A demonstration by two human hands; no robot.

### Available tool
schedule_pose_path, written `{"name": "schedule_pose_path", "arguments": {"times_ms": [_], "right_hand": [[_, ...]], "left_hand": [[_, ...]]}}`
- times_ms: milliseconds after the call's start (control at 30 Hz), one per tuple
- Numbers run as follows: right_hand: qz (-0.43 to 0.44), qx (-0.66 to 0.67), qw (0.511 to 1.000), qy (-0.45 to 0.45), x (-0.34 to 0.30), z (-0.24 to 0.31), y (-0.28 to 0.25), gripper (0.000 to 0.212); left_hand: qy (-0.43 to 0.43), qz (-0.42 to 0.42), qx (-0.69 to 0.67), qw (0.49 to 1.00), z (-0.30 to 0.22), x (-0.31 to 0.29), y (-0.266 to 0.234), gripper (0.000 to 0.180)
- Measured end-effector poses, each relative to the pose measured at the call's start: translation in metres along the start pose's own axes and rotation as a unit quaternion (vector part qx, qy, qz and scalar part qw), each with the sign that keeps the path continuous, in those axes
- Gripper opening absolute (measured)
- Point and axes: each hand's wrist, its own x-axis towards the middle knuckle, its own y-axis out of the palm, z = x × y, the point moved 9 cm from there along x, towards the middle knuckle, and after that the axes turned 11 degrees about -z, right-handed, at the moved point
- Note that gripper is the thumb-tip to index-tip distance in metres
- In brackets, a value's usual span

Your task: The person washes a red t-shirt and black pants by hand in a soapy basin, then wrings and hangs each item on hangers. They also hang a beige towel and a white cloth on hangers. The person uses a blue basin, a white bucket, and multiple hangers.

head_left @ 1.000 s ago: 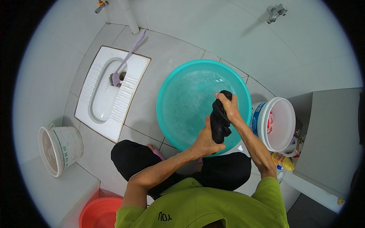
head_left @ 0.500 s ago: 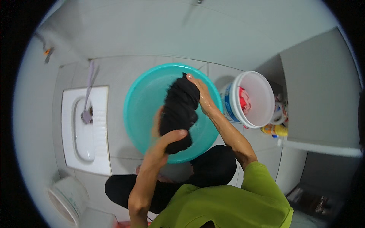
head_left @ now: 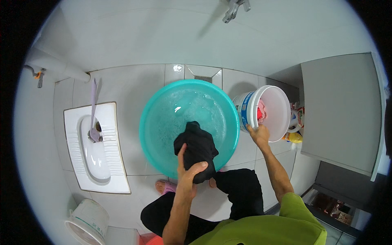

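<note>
A wadded black cloth, apparently a garment [head_left: 197,145], hangs over the near side of a turquoise basin [head_left: 148,153]. My left hand [head_left: 188,171] grips its lower end, thumb on top and fingers around the side. Soapy water [head_left: 196,102] with thin foam lies in the basin. To the right, my right hand [head_left: 260,134] is closed on the near rim of a white bucket [head_left: 281,96]. The bucket leans with its mouth turned rightward, and red and pink cloth [head_left: 261,111] shows inside it.
On the left is a squat toilet [head_left: 119,155] with a purple brush [head_left: 94,132] in it. A white bin [head_left: 96,212] stands lower left. Bottles [head_left: 295,136] and a grey cabinet [head_left: 339,114] are at the right. A tap [head_left: 232,11] juts from the far wall.
My right hand has let go of the black cloth and moved right onto the bucket's rim. My left hand has brought the cloth nearer to me. The view has shifted, showing the tap.
</note>
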Motion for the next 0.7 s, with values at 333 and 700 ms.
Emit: {"name": "schedule_pose_path", "arguments": {"times_ms": [333,700], "right_hand": [[0.135,-0.016,0.990,-0.048,-0.072,-0.039,0.009,0.052],[0.380,0.032,0.920,-0.094,-0.278,-0.151,0.004,0.050]], "left_hand": [[-0.081,-0.026,0.023,0.996,0.068,-0.023,-0.009,0.097],[-0.096,-0.068,0.007,0.993,0.066,-0.057,-0.054,0.088]]}}
